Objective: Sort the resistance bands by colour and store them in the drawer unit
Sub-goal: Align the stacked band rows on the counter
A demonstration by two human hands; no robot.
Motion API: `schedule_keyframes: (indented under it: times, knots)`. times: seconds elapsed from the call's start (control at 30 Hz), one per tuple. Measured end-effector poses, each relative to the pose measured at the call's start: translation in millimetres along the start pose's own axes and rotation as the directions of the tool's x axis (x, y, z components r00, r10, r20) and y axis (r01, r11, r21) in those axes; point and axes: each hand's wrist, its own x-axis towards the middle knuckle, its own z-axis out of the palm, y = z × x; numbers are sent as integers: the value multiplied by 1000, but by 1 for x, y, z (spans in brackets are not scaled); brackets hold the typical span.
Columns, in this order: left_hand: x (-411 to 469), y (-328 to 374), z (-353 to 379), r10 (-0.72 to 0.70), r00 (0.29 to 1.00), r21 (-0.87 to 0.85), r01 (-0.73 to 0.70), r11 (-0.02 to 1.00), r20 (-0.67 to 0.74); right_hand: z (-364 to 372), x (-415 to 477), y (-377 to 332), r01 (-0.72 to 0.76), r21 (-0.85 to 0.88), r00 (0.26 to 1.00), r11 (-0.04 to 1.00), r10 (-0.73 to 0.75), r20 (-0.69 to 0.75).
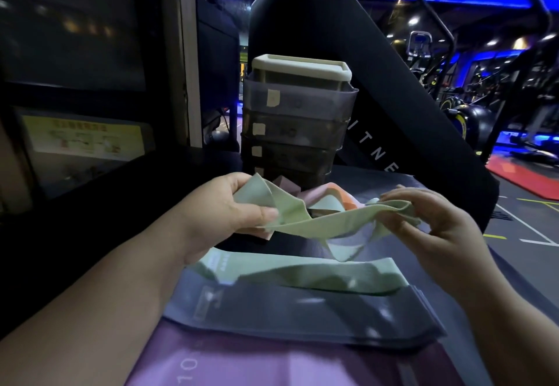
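Dim scene; blue strip light (pixel 438 1) above and behind drawer unit (pixel 298 119); left of it near black; soft blur throughout; wide-angle bending at edges

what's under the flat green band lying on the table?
The flat green band lies on dark grey bands, which overlap a purple band nearer the camera. Anything directly beneath the green one's middle is covered.

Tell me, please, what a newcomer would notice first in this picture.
Probably the pale green band, held twisted at the centre between the left hand and the right hand. Just behind it stands the tall drawer unit with its white top. Nearer the camera, a flat green band, a grey band and a purple band lie overlapping.
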Motion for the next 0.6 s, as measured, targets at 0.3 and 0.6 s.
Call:
schedule_keyframes:
  times: [0.3,0.6]
  knots:
    - [-1,1,4,-15,1000,-71,16,997,19,7,-2,-5,-54,285,998,957,60,-16]
    - [2,-1,-1,22,999,-116,-27,993,-39,4,-1,-1,-73,291,997,954,77,-2]
